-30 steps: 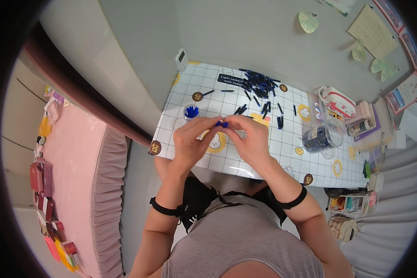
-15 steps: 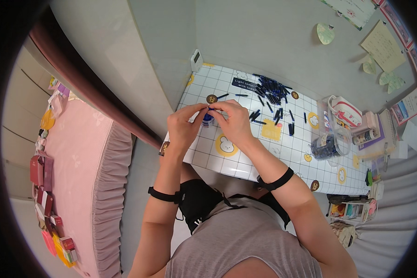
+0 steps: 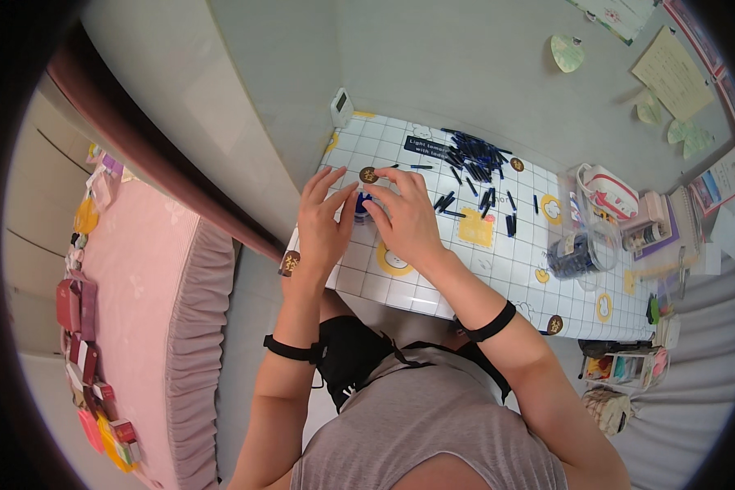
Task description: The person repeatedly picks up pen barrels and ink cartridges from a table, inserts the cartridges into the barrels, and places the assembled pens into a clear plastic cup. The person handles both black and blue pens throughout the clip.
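A small clear container with deep blue contents stands on the gridded table between my hands. My left hand is at its left side, fingers spread and the thumb close to it. On its other side my right hand curves with thumb and fingers apart. I see nothing in either hand, and whether the fingertips touch the container I cannot tell. Farther right lies a pile of short dark blue sticks like ink cartridges. Several more are scattered in front of it, such as a loose stick.
At the table's right stands a clear plastic jar with dark blue contents. Behind it are a white-and-red pouch and notebooks. A small white device is at the far left corner, by the wall. Left of the table is a pink bed.
My hands have parted: fingertips that met above the blue container are now spread on either side of it. The container shows more fully between them.
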A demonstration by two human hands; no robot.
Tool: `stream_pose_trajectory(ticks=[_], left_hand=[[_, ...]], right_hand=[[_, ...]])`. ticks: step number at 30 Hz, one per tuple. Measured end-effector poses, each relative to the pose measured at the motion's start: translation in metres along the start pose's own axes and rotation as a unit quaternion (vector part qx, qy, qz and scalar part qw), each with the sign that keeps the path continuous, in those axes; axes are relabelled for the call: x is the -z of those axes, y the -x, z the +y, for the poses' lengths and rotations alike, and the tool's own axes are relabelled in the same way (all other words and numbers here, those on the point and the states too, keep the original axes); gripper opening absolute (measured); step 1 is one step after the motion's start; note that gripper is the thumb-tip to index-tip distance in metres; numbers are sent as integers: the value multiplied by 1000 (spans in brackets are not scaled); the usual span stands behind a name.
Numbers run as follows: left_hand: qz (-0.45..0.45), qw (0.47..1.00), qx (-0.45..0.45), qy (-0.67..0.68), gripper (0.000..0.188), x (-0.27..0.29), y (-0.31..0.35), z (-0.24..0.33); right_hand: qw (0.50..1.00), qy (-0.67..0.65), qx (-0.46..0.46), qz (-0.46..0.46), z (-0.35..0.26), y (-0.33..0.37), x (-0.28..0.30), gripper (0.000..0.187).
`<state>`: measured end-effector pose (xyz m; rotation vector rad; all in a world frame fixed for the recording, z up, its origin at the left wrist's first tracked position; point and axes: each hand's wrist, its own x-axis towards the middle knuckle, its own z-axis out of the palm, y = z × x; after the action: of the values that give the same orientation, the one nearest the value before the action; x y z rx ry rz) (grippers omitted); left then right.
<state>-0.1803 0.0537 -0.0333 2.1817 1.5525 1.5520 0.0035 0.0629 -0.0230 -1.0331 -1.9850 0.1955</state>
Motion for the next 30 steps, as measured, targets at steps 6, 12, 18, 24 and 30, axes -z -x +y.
stream_pose_trajectory(ticks=[6,12,18,24,30], left_hand=[[-16,997,-34,63,25,-22,-4,38],[-95,991,-58,80,28,-80,16,70],[-193,979,-45,-38,43,-128,45,83],[-210,974,-65,-57,38,-131,47,85],[-194,979,-62,4,30,-126,43,92]], right_hand=[[999,8,-45,-1,18,32,38,28],[982,121,-143,31,69,92,101,29],[955,171,-241,31,105,139,143,32],[970,180,-160,27,118,148,141,33],[982,123,-138,27,119,155,145,36]])
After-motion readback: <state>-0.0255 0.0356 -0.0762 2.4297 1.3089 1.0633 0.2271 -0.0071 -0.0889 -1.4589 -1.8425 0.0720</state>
